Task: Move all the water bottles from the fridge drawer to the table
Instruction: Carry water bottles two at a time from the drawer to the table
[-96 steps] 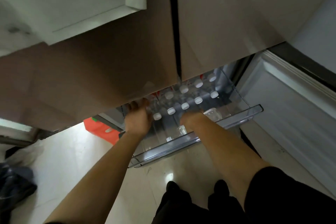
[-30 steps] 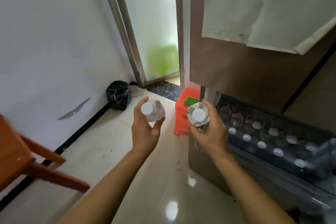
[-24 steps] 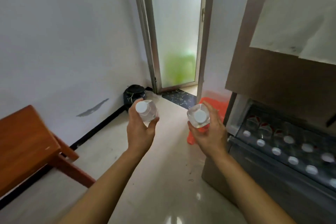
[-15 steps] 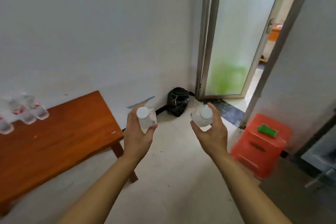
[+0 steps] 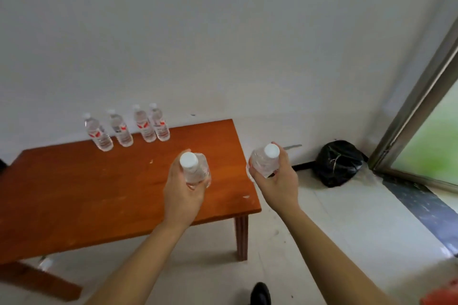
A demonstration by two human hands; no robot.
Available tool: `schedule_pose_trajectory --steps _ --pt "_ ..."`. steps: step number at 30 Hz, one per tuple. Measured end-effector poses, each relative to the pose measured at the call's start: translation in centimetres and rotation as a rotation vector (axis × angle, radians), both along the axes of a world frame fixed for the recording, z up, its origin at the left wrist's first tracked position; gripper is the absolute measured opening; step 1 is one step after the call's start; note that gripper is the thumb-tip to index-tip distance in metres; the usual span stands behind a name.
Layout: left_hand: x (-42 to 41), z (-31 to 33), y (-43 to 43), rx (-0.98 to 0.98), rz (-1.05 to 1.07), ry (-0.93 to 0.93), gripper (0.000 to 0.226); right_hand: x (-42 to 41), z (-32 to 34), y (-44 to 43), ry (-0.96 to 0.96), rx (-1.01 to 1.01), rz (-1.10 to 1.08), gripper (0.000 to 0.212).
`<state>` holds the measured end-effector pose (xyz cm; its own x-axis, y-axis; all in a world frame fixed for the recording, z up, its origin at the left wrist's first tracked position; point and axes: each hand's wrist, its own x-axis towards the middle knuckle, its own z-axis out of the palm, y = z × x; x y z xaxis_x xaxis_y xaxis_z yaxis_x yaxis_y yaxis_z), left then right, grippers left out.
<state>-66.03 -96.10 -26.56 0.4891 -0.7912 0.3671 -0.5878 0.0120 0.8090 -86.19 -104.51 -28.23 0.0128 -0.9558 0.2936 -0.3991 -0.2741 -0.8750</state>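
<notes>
The left hand (image 5: 184,195) grips the left-hand bottle (image 5: 194,168), a clear water bottle with a white cap, fingers and thumb curled round its body. It is held above the right part of the wooden desk (image 5: 99,193), cap tilted up toward the camera. The right hand (image 5: 277,181) grips the right-hand bottle (image 5: 264,161) in the same way, fingers wrapped round its side. This one is held just past the desk's right edge, over the pale tiled floor (image 5: 347,230). The two held bottles are apart and at about the same height. At the far edge of the desk, close to the white wall, four bottles (image 5: 120,130) stand upright in a row, each with a white cap and a red and white label. The two on the right stand very close together, and whether they touch cannot be told. A black bag (image 5: 338,163) lies on the floor in the corner, beside the metal door frame (image 5: 416,104). The toe of a dark shoe (image 5: 260,294) shows at the bottom edge.
</notes>
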Motion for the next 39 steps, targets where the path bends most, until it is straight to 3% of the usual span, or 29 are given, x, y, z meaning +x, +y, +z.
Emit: schedule_pose_trajectory --steps 13,22,30,39 --pt "12.8 1.7 -18.5 0.055 0.179 -0.052 0.068 14.4 0.7 -23.7 -0.058 0.107 0.235 0.072" --pt "22.2 -2.5 -28.7 0.120 0.091 -0.056 0.072 23.0 -1.1 -31.9 -0.030 0.146 0.299 0.067" --pt "30.2 -6.6 -39.1 0.262 -0.037 -0.028 0.074 30.2 -4.4 -38.5 0.080 0.181 0.177 0.072" --pt "33.8 -12.4 -45.8 0.413 -0.083 0.017 0.078 35.9 -10.8 -43.8 0.167 0.298 0.184 0.072"
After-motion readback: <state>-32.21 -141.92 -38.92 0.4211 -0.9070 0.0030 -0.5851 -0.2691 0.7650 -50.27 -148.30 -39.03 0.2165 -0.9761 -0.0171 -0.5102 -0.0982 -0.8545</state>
